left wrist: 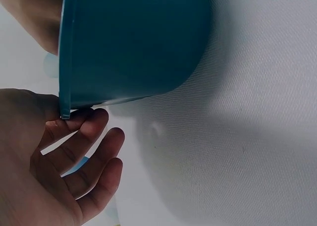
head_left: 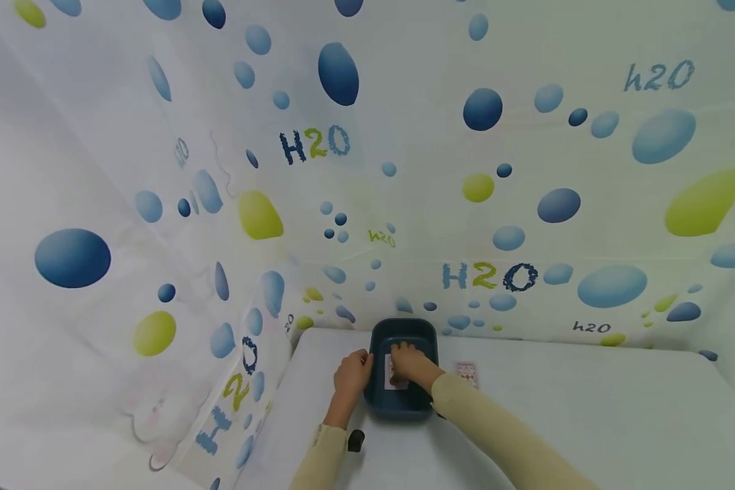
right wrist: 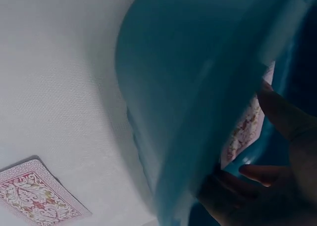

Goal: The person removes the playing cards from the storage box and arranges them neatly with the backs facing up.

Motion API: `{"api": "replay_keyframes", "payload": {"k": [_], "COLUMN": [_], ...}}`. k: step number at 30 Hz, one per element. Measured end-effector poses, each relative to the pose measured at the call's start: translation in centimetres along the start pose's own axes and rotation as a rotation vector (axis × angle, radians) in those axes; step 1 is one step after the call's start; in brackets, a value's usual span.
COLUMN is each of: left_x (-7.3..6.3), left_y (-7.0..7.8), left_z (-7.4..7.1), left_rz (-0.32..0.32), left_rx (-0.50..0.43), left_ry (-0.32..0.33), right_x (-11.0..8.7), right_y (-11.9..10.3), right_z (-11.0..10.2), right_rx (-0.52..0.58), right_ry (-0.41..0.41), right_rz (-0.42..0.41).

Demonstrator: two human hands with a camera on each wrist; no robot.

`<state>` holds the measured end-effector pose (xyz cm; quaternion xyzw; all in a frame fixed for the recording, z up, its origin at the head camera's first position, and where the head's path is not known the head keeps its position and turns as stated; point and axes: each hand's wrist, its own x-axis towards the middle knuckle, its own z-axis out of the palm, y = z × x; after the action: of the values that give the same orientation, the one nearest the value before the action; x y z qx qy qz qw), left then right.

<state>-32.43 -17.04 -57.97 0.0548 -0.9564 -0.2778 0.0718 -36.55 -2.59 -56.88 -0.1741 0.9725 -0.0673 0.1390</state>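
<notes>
A dark blue plastic tub (head_left: 401, 412) stands on the white table. My left hand (head_left: 352, 373) grips its left rim, with the thumb at the lip and the other fingers curled beneath it in the left wrist view. Reaching in over the right side, my right hand (head_left: 409, 362) holds a pale card with a flowery pattern (head_left: 392, 380) between thumb and fingers inside the tub. Part of this card (right wrist: 246, 132) shows past the rim in the right wrist view; the rest is hidden by the hand and tub wall.
A playing card with a red ornamental back (head_left: 467, 371) lies on the table right of the tub. Behind the table (head_left: 588, 408) hangs a white curtain (head_left: 416, 218) printed with blue and green drops. A small black object (head_left: 356, 441) is at the left cuff.
</notes>
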Motion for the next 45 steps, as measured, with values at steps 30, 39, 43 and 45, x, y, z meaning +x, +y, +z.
{"api": "replay_keyframes", "payload": {"k": [30,39,43,45], "left_x": [-0.3,-0.3,-0.3,-0.3], "left_y": [0.4,0.3,0.3,0.4], "left_z": [0.0,0.2,0.2,0.2], "left_rz": [-0.005,-0.01,-0.018,-0.024], "left_rx": [0.022,0.023,0.03,0.03], "left_ry": [0.024,0.021,0.016,0.008], "right_x": [-1.3,-1.1,-1.4,-1.7], "right_y": [0.1,1.4,2.0,2.4], "right_z": [1.1,0.1,-0.6,-1.0], "right_rx": [0.25,0.591,0.68,0.731], "right_ry": [0.217,0.106,0.082,0.076], "right_rz": [-0.023,-0.057,-0.101,-0.13]}}
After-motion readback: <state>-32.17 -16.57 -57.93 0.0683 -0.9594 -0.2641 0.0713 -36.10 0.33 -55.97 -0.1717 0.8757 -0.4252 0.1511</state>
